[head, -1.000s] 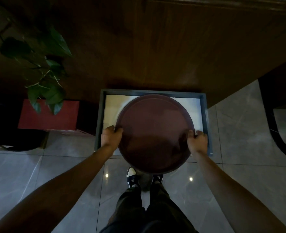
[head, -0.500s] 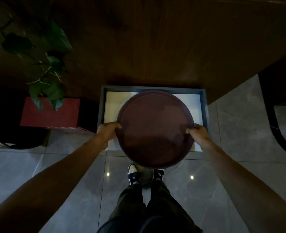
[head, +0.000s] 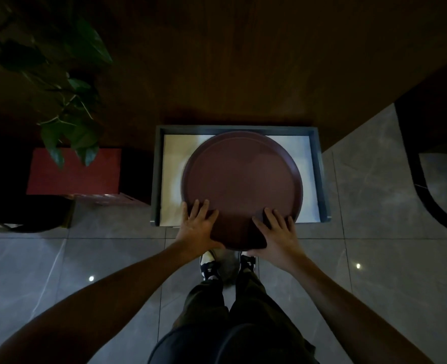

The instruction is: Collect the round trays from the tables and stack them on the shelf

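A large round dark-brown tray lies over a low grey-framed shelf with a pale lined bottom, set under a dark wooden counter. The tray's near edge sticks out past the shelf's front. My left hand rests on the tray's near-left rim, fingers spread on top and thumb under the edge. My right hand lies the same way on the near-right rim. Whether other trays lie beneath this one is hidden.
A dark wooden counter overhangs the shelf. At the left stand a leafy plant and a red box. A dark curved chair or table frame is at the right. Grey tiled floor surrounds my shoes.
The tray has gone forward and lower into the shelf. Both hands slid from the tray's sides round to its near edge, with fingers now flat on top.
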